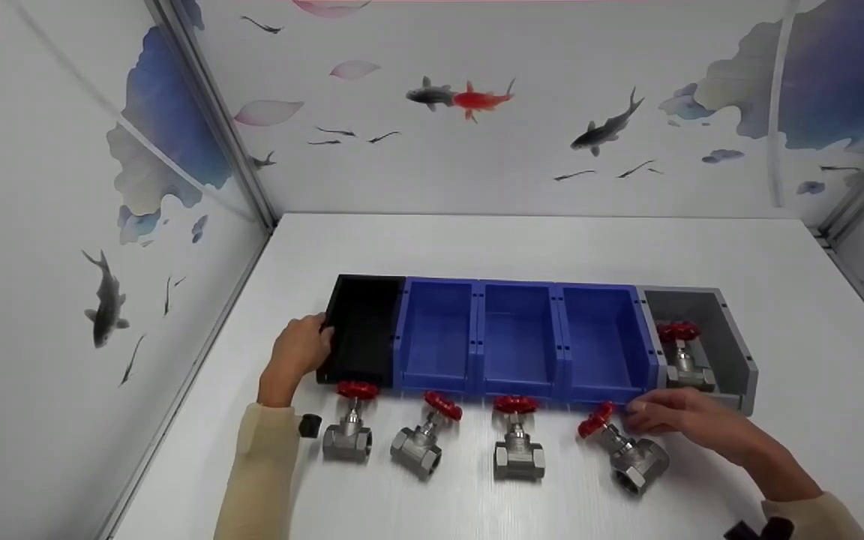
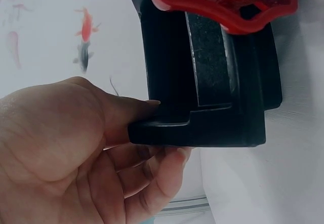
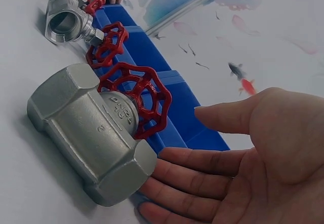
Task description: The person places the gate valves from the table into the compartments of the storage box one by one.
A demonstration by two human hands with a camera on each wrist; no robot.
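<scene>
My left hand [image 1: 301, 349] pinches the side wall of the black bin [image 2: 212, 128], thumb inside and fingers outside. The black bin forms the left end of a joined row with blue bins [image 1: 439, 382] and a grey bin [image 1: 736, 405]. My right hand [image 1: 691, 421], its fingers extended, is beside the rightmost loose gate valve [image 3: 91, 133], which has a red handwheel and a steel body. Nothing is gripped between its thumb and fingers. The fingertips are near the front edge of the rightmost blue bin [image 3: 190, 118]; contact is unclear.
Another gate valve [image 1: 687, 367] stands inside the grey bin. In front of the row, more valves lie on the white table: one by the black bin [image 1: 349, 431], a tilted one [image 1: 418, 448] and a middle one [image 1: 518, 454]. Printed wall panels [image 1: 477, 172] enclose the table.
</scene>
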